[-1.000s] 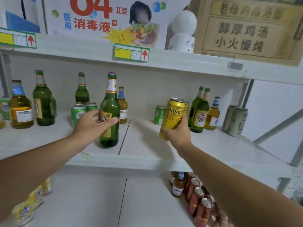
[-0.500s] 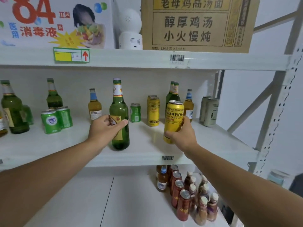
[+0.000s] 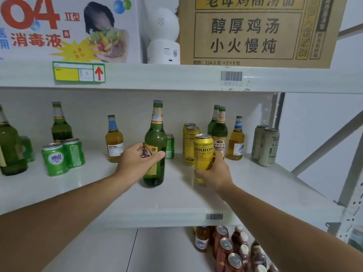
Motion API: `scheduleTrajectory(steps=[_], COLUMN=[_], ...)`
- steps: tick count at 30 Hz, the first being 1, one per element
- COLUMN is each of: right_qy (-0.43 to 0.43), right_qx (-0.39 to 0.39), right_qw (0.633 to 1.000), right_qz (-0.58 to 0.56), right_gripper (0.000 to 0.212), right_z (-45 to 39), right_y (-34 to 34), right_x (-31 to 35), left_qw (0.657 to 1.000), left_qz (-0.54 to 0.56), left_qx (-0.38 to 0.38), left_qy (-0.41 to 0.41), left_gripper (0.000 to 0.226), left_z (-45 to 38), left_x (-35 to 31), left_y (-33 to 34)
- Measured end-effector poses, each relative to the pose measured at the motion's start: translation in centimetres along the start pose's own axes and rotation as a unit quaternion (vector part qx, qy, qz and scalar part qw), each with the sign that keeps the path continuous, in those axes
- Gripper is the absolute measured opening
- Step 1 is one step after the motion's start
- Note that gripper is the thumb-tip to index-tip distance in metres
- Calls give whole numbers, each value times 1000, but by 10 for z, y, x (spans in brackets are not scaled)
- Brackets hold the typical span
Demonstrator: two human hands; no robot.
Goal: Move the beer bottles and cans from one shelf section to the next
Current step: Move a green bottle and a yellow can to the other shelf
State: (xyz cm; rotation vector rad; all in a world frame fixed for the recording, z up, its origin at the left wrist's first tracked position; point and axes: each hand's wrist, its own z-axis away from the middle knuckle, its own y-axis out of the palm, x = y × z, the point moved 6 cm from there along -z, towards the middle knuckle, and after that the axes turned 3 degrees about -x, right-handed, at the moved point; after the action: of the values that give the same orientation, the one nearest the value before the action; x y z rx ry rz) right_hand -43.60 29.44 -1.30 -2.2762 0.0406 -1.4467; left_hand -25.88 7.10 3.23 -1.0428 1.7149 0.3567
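Upright green bottle (image 3: 155, 146); yellow can (image 3: 203, 152)

The left hand (image 3: 137, 163) covered most of the tall green bottle's (image 3: 156, 142) label. The right hand (image 3: 215, 173) hid the yellow can's (image 3: 203, 152) lower right side, and whether its base met the shelf (image 3: 176, 201) could not be told. The left frame edge cut off a green bottle (image 3: 9, 146). The bottom edge cropped the red cans (image 3: 225, 250). The barcode label's (image 3: 214, 216) digits were illegible.

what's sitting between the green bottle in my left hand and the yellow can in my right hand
In the head view, a small green can stands behind the gap between green bottle and yellow can; otherwise bare shelf.
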Motion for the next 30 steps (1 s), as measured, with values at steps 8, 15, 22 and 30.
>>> scheduleTrajectory(steps=[8, 15, 22, 30], right_qy=[5, 3, -4, -13], right_qx=[-19, -24, -31, -5], right_qw=[1000, 999, 999, 996], right_qz=[10, 23, 32, 87], right_gripper=[74, 74, 78, 115], right_z=[-35, -54, -62, -58], right_y=[39, 51, 58, 15], right_x=[-7, -11, -15, -25], left_qw=[1000, 999, 998, 998], left_qz=[5, 36, 31, 17], left_qx=[-4, 20, 51, 64], left_qy=[-10, 0, 0, 15], left_gripper=[48, 44, 42, 47], left_z=[-31, -46, -51, -42], left_x=[31, 36, 39, 24], left_y=[9, 15, 23, 38])
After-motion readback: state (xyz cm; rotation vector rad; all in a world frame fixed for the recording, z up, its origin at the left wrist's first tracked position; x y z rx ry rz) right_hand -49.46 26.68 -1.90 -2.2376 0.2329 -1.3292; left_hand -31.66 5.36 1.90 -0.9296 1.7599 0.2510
